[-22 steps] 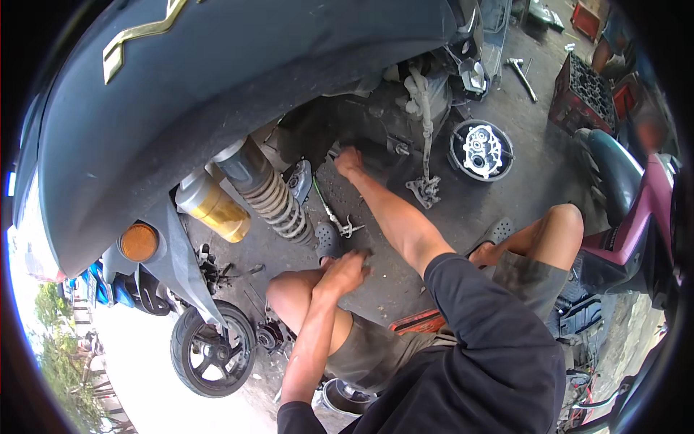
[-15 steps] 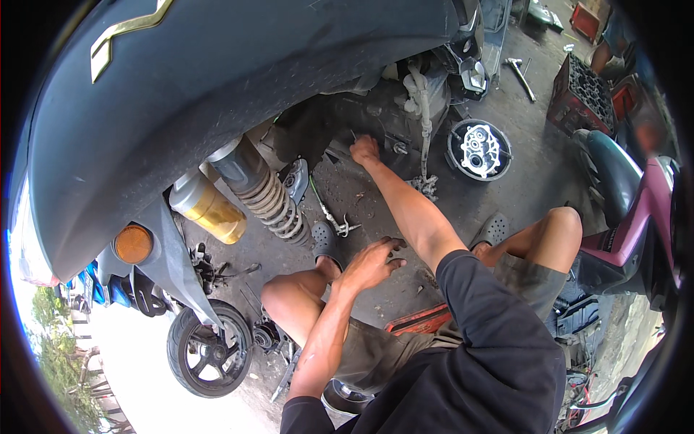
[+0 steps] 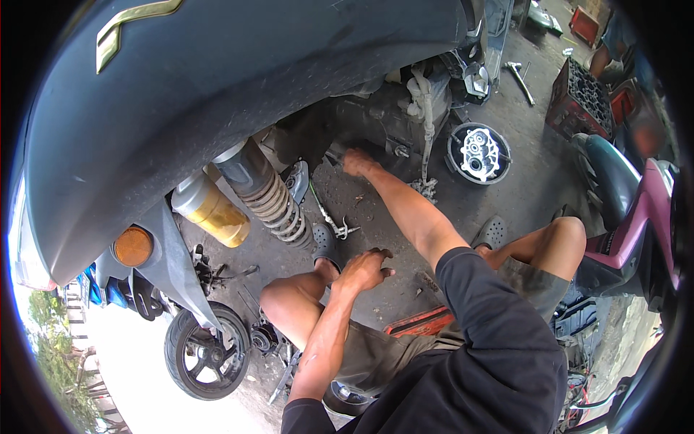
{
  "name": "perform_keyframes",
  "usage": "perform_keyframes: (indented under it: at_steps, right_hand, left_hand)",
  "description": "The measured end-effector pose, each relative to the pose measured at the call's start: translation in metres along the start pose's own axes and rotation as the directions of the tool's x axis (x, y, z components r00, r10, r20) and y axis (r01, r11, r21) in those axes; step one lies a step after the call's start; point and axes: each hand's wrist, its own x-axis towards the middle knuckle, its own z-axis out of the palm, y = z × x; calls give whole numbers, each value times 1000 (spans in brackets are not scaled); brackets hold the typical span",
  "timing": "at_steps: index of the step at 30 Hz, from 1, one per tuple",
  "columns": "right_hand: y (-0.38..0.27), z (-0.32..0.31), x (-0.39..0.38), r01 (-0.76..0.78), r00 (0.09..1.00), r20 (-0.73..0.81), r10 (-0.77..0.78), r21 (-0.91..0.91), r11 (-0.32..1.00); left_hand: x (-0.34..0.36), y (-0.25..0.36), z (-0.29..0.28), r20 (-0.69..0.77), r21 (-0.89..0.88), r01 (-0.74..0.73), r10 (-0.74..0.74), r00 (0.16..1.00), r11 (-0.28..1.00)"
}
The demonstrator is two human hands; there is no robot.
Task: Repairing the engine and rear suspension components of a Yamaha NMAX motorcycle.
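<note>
Under the dark body panel (image 3: 238, 79) of a scooter, my right hand (image 3: 356, 163) reaches in at the underside, beside the dusty dark casing (image 3: 379, 119). Its fingers are curled closed; whatever they grip is hidden in shadow. My left hand (image 3: 367, 269) hovers over the ground between my knees, fingers loosely bent and apart, holding nothing. A coil-spring shock absorber (image 3: 267, 192) hangs from the scooter to the left of my right hand, with a gold-and-silver canister (image 3: 210, 208) beside it. A cable with a metal end (image 3: 336, 228) dangles near my left shoe.
A round pan (image 3: 454, 148) holds a pale metal cover (image 3: 480, 152) on the right. Farther back lie a T-shaped tool (image 3: 520, 82) and a red crate (image 3: 578, 101). A wheel (image 3: 208, 352) lies at lower left, a red tray (image 3: 419, 321) before me. Another scooter (image 3: 629, 239) stands right.
My right hand has shifted slightly left and nearer to me, staying closed under the scooter. My left hand has stayed nearly in place, its fingers moving a little. The view has tilted slightly.
</note>
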Motion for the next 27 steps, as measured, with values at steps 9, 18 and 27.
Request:
perform_keyframes:
  at_steps: [9, 18, 27]
  right_hand:
    - [-13, -6, -1, -88, 989, -103, 106, 164, 982]
    - [-23, 6, 13, -182, 946, -204, 252, 309, 934]
    - [-22, 23, 10, -205, 775, -365, 516, 627, 752]
  left_hand:
    - [-6, -6, -2, 0, -31, -11, 11, 1000, 999]
    - [-5, -12, 8, -6, -109, -20, 20, 1000, 994]
    - [-22, -24, 2, -36, -109, 41, -45, 998, 993]
